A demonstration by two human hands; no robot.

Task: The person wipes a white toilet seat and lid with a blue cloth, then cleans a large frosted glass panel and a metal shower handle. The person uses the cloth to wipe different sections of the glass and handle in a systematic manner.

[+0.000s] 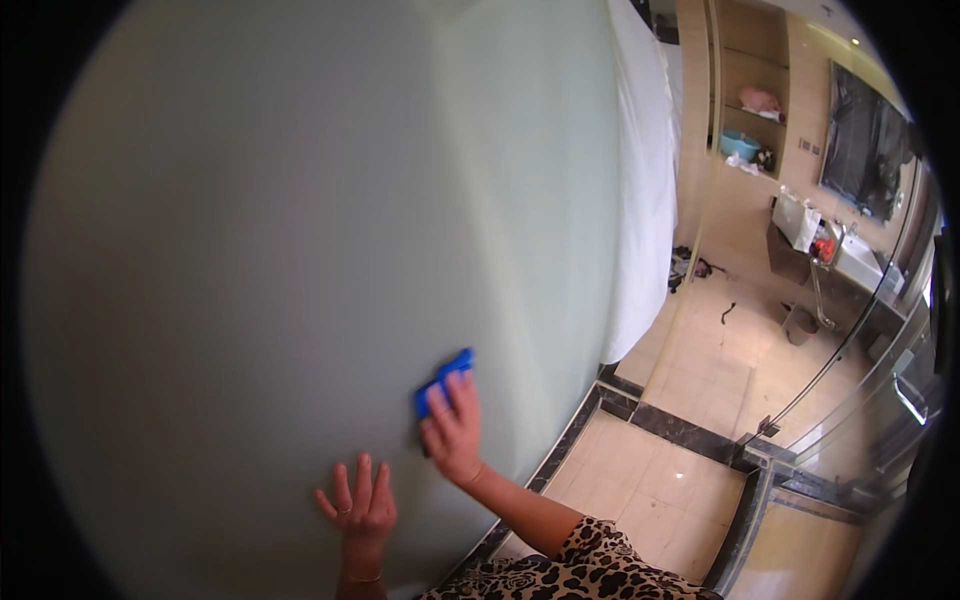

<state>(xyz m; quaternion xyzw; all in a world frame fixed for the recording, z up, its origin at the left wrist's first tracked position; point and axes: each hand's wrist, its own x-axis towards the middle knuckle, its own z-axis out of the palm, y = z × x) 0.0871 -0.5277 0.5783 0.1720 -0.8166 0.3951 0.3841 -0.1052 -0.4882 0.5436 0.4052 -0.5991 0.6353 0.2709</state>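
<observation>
A large pale green frosted glass panel [280,220] fills most of the view. My right hand [453,428] presses a blue sponge [441,380] flat against the panel, fingers spread over it. My left hand [362,508] rests lower on the same panel, palm against the surface with fingers apart, holding nothing. A leopard-print sleeve [590,560] shows at the lower edge.
A white curtain [640,170] hangs to the right of the panel. Beige floor tiles [660,490] with a dark border lie below. Further right stand a glass partition [850,380], a sink counter [850,260], a mirror [865,140] and shelves [750,110] with items.
</observation>
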